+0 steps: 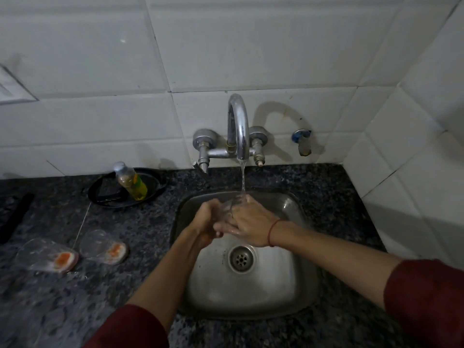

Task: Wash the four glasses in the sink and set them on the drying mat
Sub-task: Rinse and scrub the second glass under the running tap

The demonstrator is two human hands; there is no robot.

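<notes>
In the middle of the frame I hold one glass (229,208) over the sink (296,292), under the water from the tap (238,126). My left hand (206,222) and my right hand (247,222) both close around it. Two other glasses (104,246) lie on their sides on the surface (100,297), at the lower left.

Dim, cool-grey light from front-left: the tap (238,126) throws a soft arched shadow rightward onto the tiles (288,114). Glare streaks on tap. Wide-angle bending toward edges. Counter (50,297) lower left of tap smeared, soft.
</notes>
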